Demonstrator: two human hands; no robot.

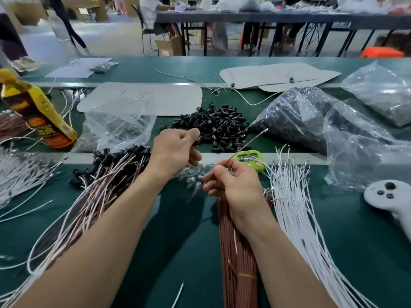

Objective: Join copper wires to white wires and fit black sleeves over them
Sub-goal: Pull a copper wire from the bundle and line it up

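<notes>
Right hand (233, 184) pinches a single copper wire (249, 144), its tip slanting up toward the pile of black sleeves (219, 126); left hand (176, 150) curls round one black sleeve (197, 142) (half hidden), white wires (289, 196) fanned out on the right.

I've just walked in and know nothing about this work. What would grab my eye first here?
The two hands at centre: the right hand holds a single copper wire slanting up, the left hand pinches a black sleeve. Behind them lies a pile of black sleeves; white wires fan out at right.
</notes>
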